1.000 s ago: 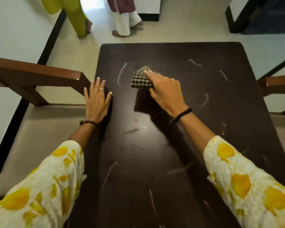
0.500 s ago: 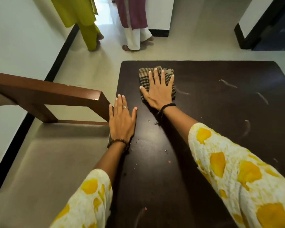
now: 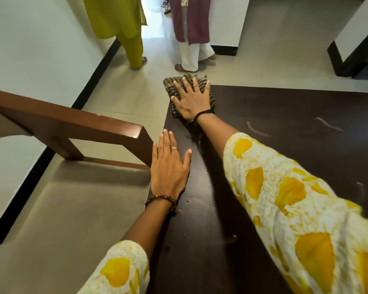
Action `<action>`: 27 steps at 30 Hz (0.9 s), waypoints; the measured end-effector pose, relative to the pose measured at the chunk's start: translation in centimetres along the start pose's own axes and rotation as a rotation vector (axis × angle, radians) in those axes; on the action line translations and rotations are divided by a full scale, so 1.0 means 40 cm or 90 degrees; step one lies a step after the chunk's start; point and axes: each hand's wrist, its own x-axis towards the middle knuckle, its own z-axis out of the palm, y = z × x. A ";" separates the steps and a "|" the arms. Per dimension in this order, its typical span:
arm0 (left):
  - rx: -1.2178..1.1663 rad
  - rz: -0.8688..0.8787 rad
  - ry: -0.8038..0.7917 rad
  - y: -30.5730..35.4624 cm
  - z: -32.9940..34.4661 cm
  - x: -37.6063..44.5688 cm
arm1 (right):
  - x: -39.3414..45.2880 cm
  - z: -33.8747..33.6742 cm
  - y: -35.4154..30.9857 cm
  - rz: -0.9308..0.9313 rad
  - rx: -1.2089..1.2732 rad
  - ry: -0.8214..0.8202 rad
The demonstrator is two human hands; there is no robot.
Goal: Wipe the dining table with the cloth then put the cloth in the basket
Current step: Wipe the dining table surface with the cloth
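Pressing flat on checked cloth (image 3: 173, 88), right hand (image 3: 192, 101), table (image 3: 285, 115) corner.

Pale tiled floor (image 3: 274, 49), white walls (image 3: 30, 49) w/ black skirting (image 3: 94, 75). Brown wooden chair (image 3: 72, 124) w/ grey seat at left. Two people stand in bright doorway (image 3: 155, 15) at back: one in green (image 3: 119, 22), one in purple & white (image 3: 191, 28).

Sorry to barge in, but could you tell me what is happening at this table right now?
A person is wiping the dark dining table. Their right hand presses a checked cloth flat at the far left corner, part of it overhanging the edge. Their left hand rests flat on the table's left edge beside a wooden chair. Smears remain; no basket is in view.
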 end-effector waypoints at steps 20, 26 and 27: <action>-0.001 0.001 0.004 -0.001 -0.002 -0.014 | -0.060 0.005 0.029 0.024 0.013 0.014; 0.010 0.000 -0.008 0.004 -0.008 -0.013 | -0.185 0.000 0.178 -0.011 0.019 0.000; 0.006 0.001 -0.002 0.006 -0.010 -0.015 | -0.211 -0.005 0.237 0.023 0.026 0.003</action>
